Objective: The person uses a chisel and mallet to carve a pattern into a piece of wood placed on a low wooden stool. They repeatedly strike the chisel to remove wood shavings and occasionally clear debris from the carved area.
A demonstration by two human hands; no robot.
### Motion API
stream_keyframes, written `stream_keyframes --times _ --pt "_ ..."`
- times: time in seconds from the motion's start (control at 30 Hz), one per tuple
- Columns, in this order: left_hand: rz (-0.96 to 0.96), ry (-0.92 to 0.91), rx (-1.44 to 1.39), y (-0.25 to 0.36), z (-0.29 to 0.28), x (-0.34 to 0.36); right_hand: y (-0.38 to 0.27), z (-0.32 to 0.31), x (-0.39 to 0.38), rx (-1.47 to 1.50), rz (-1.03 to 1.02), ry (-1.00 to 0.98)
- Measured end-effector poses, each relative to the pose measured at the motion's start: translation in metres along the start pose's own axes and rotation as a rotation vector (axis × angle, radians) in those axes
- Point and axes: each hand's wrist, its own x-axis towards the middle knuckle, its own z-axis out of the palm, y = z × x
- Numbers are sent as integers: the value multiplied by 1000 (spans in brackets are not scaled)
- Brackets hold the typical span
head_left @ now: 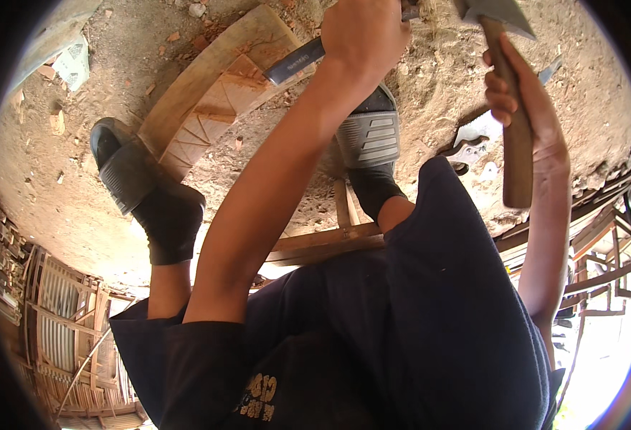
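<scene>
The curved wooden block lies on the dirt floor, left of centre, its far end bending right and its near end beside the left sandal. The work on it looks partly done, as far as one can judge: the inner face has a rough, stepped recess around its middle, where wood seems to have been taken out, while the near stretch carries slanting lines and appears mostly uncut. Whether those lines are saw cuts or drawn marks cannot be told, so how much remains is uncertain. The block is pale tan, broad and smooth along its upper side, with browner, splintery wood at the recess.

The left hand is closed in a fist around a flat, dark chisel-like tool, whose near end reaches over the block; whether it touches the wood is unclear. The right hand, raised at the far right, has its fingers wrapped around the wooden handle of a hammer with a grey metal head.

The right sandal stands right of the block. Further right, a saw lies on the ground, partly in shadow, and wood chips are scattered at the far left
</scene>
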Motion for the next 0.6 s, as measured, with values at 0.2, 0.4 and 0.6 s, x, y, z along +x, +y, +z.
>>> stream_keyframes --times 0.2,0.4,0.6 --pt "-61 -75 -14 2 -9 0 1 9 7 -126 -70 -14" --pt "11 -71 -31 0 -7 0 -2 12 -14 35 143 -15" --pt "-92 -41 40 -2 1 -2 -19 -7 28 156 -60 -122"
